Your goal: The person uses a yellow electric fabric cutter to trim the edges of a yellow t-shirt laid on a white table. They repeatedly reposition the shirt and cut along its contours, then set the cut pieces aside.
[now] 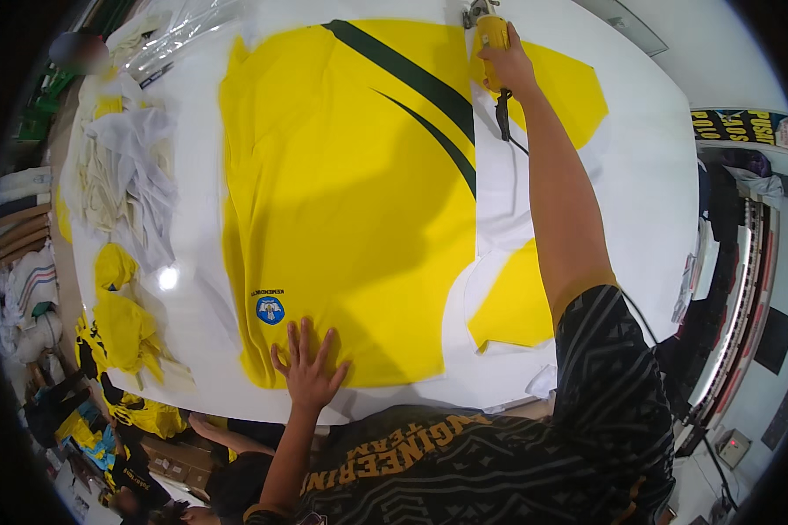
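Observation:
A large piece of yellow fabric (350, 201) with dark green curved stripes and a small round blue emblem (270, 310) lies spread over a white table (197, 289). My left hand (310, 372) rests flat on its near edge, fingers spread. At the far right of the fabric, my right hand (514, 68) is wrapped round the yellow body of an electric cloth cutter (494, 37). A dark cord (503, 118) trails from the cutter. Its metal head is at the fabric's far right corner; the blade itself is too small to make out.
Separate yellow pieces (578, 92) lie right of the main fabric, another yellow piece (508, 302) nearer. Crumpled white cloth (131, 166) and yellow scraps (124, 324) line the left side. Clear plastic film (179, 35) is at the far left. Another person's arm (228, 433) shows lower left.

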The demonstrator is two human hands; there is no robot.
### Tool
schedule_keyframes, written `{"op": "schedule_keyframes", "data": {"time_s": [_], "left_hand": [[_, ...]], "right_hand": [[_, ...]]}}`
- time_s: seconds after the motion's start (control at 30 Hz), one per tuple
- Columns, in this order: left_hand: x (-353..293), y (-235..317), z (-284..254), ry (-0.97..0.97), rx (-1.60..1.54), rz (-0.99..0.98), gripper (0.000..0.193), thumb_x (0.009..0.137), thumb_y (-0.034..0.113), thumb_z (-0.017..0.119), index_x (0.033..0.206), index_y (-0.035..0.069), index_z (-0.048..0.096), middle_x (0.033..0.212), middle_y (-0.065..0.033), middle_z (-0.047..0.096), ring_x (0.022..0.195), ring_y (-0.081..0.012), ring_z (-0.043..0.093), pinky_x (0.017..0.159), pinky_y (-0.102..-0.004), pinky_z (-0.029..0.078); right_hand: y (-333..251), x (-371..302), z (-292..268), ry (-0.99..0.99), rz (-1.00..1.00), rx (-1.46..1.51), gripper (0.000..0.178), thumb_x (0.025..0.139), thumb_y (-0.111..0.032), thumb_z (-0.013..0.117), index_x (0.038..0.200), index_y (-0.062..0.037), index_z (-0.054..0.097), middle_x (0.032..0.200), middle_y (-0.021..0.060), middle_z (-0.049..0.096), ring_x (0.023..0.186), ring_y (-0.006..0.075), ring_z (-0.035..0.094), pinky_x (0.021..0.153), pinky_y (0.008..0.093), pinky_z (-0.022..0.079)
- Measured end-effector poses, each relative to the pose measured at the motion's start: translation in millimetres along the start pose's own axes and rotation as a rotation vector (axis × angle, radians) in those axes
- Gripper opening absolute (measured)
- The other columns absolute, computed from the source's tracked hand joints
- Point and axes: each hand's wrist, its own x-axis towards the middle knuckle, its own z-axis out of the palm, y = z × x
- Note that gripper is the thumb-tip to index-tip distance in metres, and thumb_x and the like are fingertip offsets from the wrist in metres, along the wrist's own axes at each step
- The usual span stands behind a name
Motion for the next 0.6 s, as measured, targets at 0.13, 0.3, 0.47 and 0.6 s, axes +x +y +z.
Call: {"op": "schedule_keyframes", "data": {"time_s": [0.13, 0.3, 0.47, 0.6], "left_hand": [[-16.0, -59.5, -40.6, -0.304, -0.029, -0.100, 0.078, 0.094, 0.068, 0.075, 0.164, 0.037, 0.060, 0.190, -0.0078, 0.025, 0.176, -0.0346, 0.015, 0.135, -0.0714, 0.004], [-40.7, -125.0, -99.0, -0.330, 0.672, -0.240, 0.070, 0.099, 0.024, 0.076, 0.167, 0.023, 0.057, 0.190, -0.0130, 0.022, 0.177, -0.0356, 0.012, 0.135, -0.0689, 0.018], [64.7, -111.0, -102.8, 0.026, 0.138, -0.463, 0.058, 0.104, 0.030, 0.078, 0.154, 0.008, 0.061, 0.166, -0.0232, 0.048, 0.152, -0.0465, 0.048, 0.118, -0.0646, 0.046], [209.4, -46.6, -78.9, 0.141, -0.035, -0.403, 0.078, 0.106, 0.056, 0.073, 0.168, 0.016, 0.051, 0.168, -0.0292, 0.044, 0.154, -0.0531, 0.045, 0.120, -0.0675, 0.046]], "right_hand": [[19.7, -25.8, 7.9, 0.150, 0.358, 0.933, 0.088, 0.088, -0.018, 0.088, 0.165, -0.0130, 0.047, 0.155, 0.0265, 0.060, 0.120, 0.0398, 0.075, 0.098, 0.0460, 0.067], [75.4, -117.5, -16.3, 0.243, 0.295, 1.309, 0.079, 0.096, -0.006, 0.082, 0.162, -0.0032, 0.039, 0.126, 0.0236, 0.073, 0.102, 0.0313, 0.079, 0.082, 0.0427, 0.068], [234.3, -221.4, -59.0, 0.505, 0.323, 0.988, 0.073, 0.097, -0.010, 0.083, 0.159, -0.0042, 0.045, 0.116, 0.0169, 0.078, 0.095, 0.0230, 0.076, 0.080, 0.0355, 0.061], [308.1, -323.8, -131.6, 0.565, 0.593, 0.616, 0.076, 0.096, -0.018, 0.085, 0.160, -0.0012, 0.047, 0.120, 0.0161, 0.077, 0.098, 0.0210, 0.073, 0.085, 0.0329, 0.059]]}}
